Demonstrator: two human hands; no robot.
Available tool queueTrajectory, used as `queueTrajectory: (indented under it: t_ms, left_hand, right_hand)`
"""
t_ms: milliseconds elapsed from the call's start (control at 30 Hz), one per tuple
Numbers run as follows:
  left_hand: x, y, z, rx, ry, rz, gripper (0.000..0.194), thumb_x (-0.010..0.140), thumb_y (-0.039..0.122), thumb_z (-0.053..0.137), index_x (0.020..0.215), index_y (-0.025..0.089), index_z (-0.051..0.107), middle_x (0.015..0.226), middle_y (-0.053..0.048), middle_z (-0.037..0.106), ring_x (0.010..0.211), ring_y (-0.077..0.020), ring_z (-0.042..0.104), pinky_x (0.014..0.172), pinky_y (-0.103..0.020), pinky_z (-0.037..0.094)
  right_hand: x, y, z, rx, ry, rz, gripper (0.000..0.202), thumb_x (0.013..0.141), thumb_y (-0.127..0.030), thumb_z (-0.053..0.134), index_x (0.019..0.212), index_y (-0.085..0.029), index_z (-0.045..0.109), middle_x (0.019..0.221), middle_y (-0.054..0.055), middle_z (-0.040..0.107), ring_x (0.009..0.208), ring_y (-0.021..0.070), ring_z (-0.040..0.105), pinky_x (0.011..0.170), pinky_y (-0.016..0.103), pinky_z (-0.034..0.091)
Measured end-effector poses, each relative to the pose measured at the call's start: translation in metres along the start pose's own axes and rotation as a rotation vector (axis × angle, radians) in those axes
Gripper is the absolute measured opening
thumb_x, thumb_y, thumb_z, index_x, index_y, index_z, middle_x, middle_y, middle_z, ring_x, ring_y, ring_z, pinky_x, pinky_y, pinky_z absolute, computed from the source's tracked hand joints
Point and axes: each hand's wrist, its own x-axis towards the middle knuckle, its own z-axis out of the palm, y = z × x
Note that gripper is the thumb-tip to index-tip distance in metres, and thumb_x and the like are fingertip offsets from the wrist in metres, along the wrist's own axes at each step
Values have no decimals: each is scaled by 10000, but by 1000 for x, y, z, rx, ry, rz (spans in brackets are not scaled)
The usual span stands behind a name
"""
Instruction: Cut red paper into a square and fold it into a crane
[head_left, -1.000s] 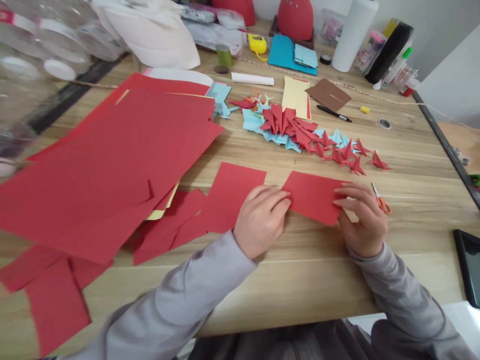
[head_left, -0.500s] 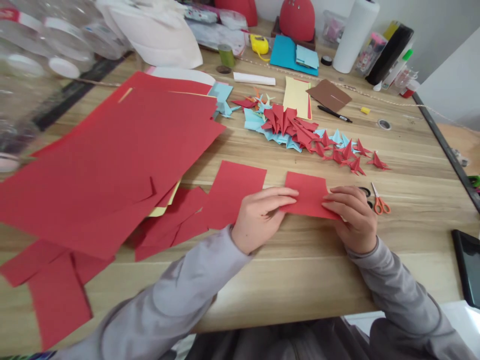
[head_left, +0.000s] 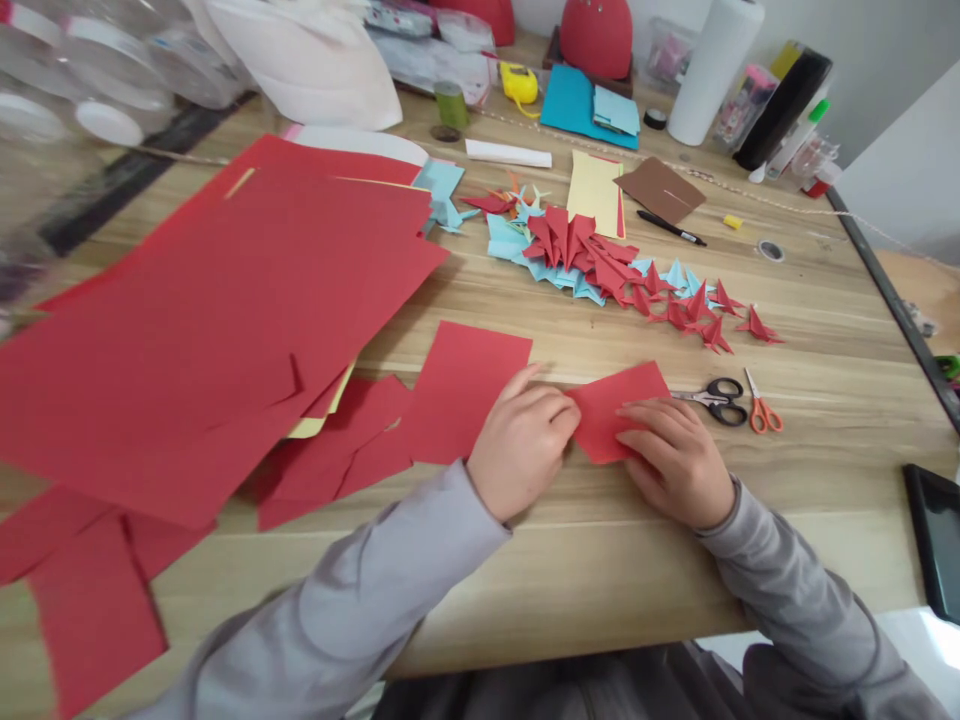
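Observation:
Between my hands is a small square of red paper (head_left: 611, 393), turned at an angle to the table edge. My left hand (head_left: 525, 445) pinches its left corner, with the index finger sticking up apart from the others. On the right part of the sheet lie the fingers of my right hand (head_left: 679, 455), the thumb mostly hidden below them. Another red paper sheet (head_left: 472, 370) rests on the table just behind my left hand. Black-handled scissors (head_left: 724, 402) and orange-handled scissors (head_left: 761, 408) lie beyond my right hand.
Large red sheets (head_left: 225, 300) cover the left side, with cut red pieces (head_left: 330, 450) around them. Folded red paper cranes (head_left: 570, 240) and light blue folded pieces (head_left: 510, 240) sit farther back. A black pen (head_left: 671, 228) and tape roll (head_left: 770, 250) lie at the back right.
The red paper has turned from nearly straight to slanted. My right hand has shifted left and slightly nearer me, uncovering the black-handled scissors. My left index finger has lifted off the paper.

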Motion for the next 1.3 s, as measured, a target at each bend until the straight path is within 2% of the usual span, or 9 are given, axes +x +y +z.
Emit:
queueTrajectory:
  t_ms: [200, 267, 400, 500, 600, 800, 1000, 1200, 1300]
  left_hand:
    - [0, 1, -2, -32, 20, -89, 189, 788, 60, 468, 799, 139, 640, 779, -63, 697, 782, -186, 639, 1000, -465, 391]
    - [1, 4, -2, -35, 37, -120, 192, 811, 89, 465, 926, 113, 617, 784, -75, 695, 767, -195, 640, 977, -484, 405]
    - [2, 8, -2, -30, 62, -196, 341, 843, 115, 444, 1178, 65, 479, 817, -93, 685, 777, -205, 636, 904, -478, 457]
    - [0, 14, -2, 60, 74, -165, 329, 833, 109, 448, 1155, 82, 509, 999, -146, 668, 915, -245, 619, 901, -478, 460]
    - [-5, 30, -2, 173, 89, -79, 267, 812, 113, 480, 1050, 81, 596, 1137, -181, 625, 1035, -296, 579, 929, -485, 449]
    - [-18, 62, 4, 235, -64, -58, 361, 788, 178, 545, 1099, 5, 610, 1202, -235, 591, 1110, -381, 551, 931, -507, 470]
    - [-22, 67, 6, 232, -116, -111, 407, 848, 237, 514, 1148, -29, 583, 1239, -284, 547, 1196, -406, 487, 955, -530, 453]
    - [-28, 74, 9, 213, -193, -160, 414, 876, 225, 471, 1205, -13, 556, 1306, -269, 493, 1252, -377, 437, 962, -491, 458]
    - [-29, 75, 10, 219, -228, -173, 432, 883, 241, 459, 1226, -7, 545, 1331, -253, 475, 1248, -388, 436, 933, -475, 477]
  right_hand:
    - [2, 1, 3, 123, -41, 207, 105, 840, -227, 578, 767, -175, 634, 887, 90, 660, 818, 196, 579, 752, 346, 486]
    - [3, -1, 5, 131, -21, 244, 182, 865, -215, 535, 703, -180, 608, 852, 83, 645, 785, 189, 558, 730, 334, 477]
    - [3, -3, 8, 107, 34, 373, 275, 898, -212, 461, 636, -189, 540, 716, 63, 583, 686, 176, 522, 647, 305, 445]
    - [2, -2, 10, 25, 0, 441, 311, 900, -241, 444, 594, -201, 484, 647, 47, 530, 630, 177, 488, 597, 301, 405]
    - [2, -1, 8, -8, -53, 444, 328, 908, -262, 431, 585, -206, 451, 611, 30, 502, 586, 162, 465, 556, 282, 364]
    - [2, -3, 2, 74, -119, 497, 356, 914, -303, 441, 573, -200, 429, 498, -20, 453, 455, 110, 403, 477, 245, 288]
    - [0, -5, 2, -8, -74, 574, 342, 869, -361, 518, 575, -186, 507, 471, -17, 494, 422, 104, 420, 463, 245, 297]
    - [-4, -9, 5, -44, -75, 658, 316, 841, -394, 553, 605, -184, 559, 487, 0, 557, 420, 113, 480, 448, 246, 320]
    - [-4, -10, 6, -57, -66, 671, 248, 833, -389, 563, 699, -181, 585, 504, -2, 571, 424, 122, 504, 446, 246, 337]
